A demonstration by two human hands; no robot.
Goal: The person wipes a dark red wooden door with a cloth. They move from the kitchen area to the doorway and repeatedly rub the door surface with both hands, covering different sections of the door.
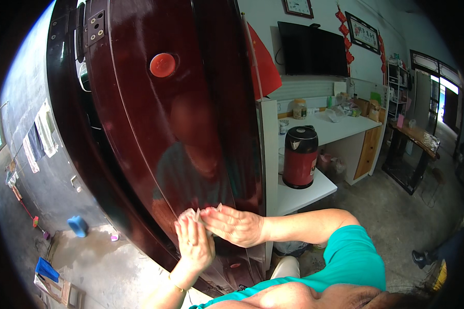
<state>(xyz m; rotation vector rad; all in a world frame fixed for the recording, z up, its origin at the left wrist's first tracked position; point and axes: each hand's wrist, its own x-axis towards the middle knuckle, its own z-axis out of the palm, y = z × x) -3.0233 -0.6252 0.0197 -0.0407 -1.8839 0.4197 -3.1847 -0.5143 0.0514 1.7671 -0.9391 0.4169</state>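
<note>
My left hand [195, 241] and my right hand [234, 226] are close together at the glossy dark red door [139, 96], fingertips nearly meeting. A thin, pale, crumpled sheet [191, 213], perhaps tissue or plastic film, shows at the fingertips of both hands. Most of it is hidden under the fingers. The left fingers point up and the right fingers point left, with the backs of both hands towards me. A round red disc [162, 65] sits on the door well above my hands. My dim reflection appears in the polished surface.
A red and black electric kettle [300, 157] stands on a white shelf [313, 197] right of the door. Behind are a white counter [340, 129], a wall-mounted television [313, 49] and a red flag [263, 63]. Outside, left, are a small wooden stool [66, 291] and hanging laundry [42, 133].
</note>
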